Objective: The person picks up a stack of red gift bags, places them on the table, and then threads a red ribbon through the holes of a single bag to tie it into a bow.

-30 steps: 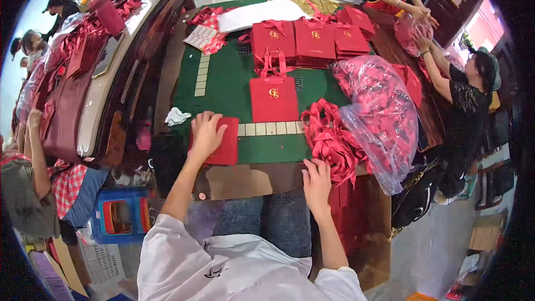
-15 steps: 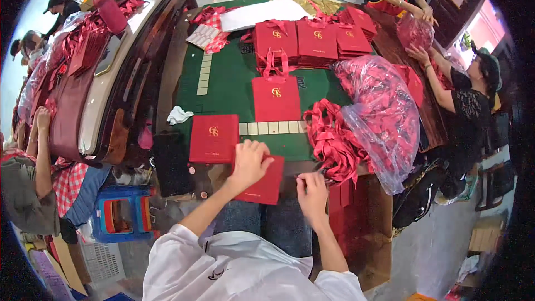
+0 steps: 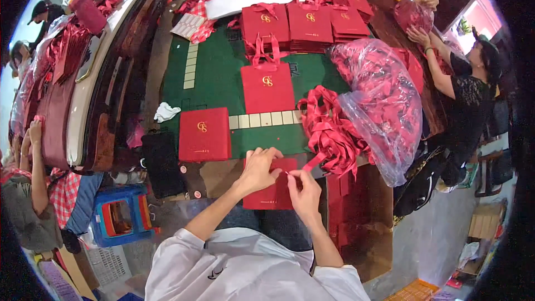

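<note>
A flat red gift bag with gold print lies at the table's near edge, partly jutting over it. My left hand grips its upper part, fingers curled over the top. Close beside it, my right hand pinches the tip of a red ribbon handle at the bag's top right. A strand seems to run from there to a heap of loose red ribbons on the right. A stack of handleless red bags sits left of my hands. Farther off lies a red bag with its ribbon handle attached.
Stacks of finished red bags line the far side of the green table mat. A clear plastic sack of red ribbons bulges at the right. Blue stools stand lower left. Other people work at both sides.
My right hand has moved left, from beside the ribbon heap to the bag's top edge, bringing a ribbon tip to my left hand. The left hand still holds the bag. The view has shifted slightly.
</note>
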The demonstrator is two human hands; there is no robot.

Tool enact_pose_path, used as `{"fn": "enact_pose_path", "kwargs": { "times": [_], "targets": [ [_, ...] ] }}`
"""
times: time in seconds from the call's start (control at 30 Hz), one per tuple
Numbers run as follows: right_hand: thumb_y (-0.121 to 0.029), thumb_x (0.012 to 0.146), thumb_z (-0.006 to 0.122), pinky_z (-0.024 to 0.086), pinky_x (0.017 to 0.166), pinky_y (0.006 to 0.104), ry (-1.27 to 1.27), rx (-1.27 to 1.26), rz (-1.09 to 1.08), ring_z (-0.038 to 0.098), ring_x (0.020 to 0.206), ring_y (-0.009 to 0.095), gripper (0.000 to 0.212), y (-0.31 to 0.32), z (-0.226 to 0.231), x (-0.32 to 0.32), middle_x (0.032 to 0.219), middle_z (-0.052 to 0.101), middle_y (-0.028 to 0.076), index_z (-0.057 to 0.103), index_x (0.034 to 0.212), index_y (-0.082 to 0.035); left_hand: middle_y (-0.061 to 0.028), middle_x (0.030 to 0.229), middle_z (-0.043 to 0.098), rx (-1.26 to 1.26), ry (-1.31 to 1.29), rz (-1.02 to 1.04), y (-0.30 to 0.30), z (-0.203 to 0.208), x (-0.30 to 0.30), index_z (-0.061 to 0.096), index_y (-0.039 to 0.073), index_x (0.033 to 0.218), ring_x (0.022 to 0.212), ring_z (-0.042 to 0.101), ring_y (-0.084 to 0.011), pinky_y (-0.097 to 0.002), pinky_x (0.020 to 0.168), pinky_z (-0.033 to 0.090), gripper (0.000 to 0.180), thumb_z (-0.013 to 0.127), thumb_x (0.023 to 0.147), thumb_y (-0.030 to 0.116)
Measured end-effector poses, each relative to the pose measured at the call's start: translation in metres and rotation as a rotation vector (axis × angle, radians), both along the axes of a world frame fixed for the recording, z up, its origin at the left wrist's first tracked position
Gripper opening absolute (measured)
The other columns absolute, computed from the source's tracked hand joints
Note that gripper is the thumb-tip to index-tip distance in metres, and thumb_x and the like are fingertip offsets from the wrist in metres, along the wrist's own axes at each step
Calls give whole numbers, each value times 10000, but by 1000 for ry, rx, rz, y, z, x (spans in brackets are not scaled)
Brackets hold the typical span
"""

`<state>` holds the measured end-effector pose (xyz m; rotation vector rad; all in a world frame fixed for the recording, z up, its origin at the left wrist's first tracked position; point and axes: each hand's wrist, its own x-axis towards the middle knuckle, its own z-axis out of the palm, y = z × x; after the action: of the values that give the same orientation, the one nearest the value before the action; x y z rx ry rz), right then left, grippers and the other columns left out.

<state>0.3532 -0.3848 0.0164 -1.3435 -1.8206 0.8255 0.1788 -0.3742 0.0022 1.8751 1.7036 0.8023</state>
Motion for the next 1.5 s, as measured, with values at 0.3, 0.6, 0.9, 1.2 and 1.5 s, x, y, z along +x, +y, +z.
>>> {"fn": "enact_pose_path", "kwargs": {
  "times": [0.3, 0.6, 0.9, 1.2, 1.5],
  "targets": [
    [-78, 875, 673, 505, 662, 306, -11, -83, -59, 653, 703, 172, 81, 10, -8, 0, 805, 669, 119, 657, 895, -1, -68, 906, 681, -82, -116, 68, -4, 19, 7, 637, 94, 1007, 899, 598, -262, -401, 834, 361, 298, 756, 735, 109],
    [-130, 842, 699, 525, 675, 373, -5, -193, -53, 683, 757, 290, 128, 14, 4, -1, 820, 686, 134, 628, 855, -24, -49, 866, 685, -32, -59, 62, -9, 29, 14, 642, 92, 978, 861, 594, -255, -402, 835, 369, 256, 724, 738, 66],
    [-117, 848, 695, 528, 666, 389, -84, -91, -21, 686, 725, 279, 126, 16, 11, -8, 847, 692, 134, 611, 869, -26, -35, 836, 680, 103, 12, 107, -14, 28, 26, 647, 111, 956, 839, 583, -238, -385, 816, 366, 212, 693, 760, 41],
    [-83, 918, 617, 471, 650, 293, 54, -87, -21, 600, 736, 189, 95, 25, 35, 4, 878, 643, 94, 677, 956, -20, -20, 855, 676, 24, -65, 90, -11, 29, 15, 644, 116, 927, 817, 577, -243, -383, 822, 375, 199, 720, 749, 67],
    [-282, 833, 651, 492, 718, 432, -270, -286, 513, 642, 784, 325, 231, 80, 28, 29, 808, 651, 131, 736, 852, -68, 5, 820, 648, 272, 96, -104, -18, 27, 23, 649, 136, 881, 812, 555, -209, -392, 849, 376, 151, 719, 756, 88]
  ]
}}
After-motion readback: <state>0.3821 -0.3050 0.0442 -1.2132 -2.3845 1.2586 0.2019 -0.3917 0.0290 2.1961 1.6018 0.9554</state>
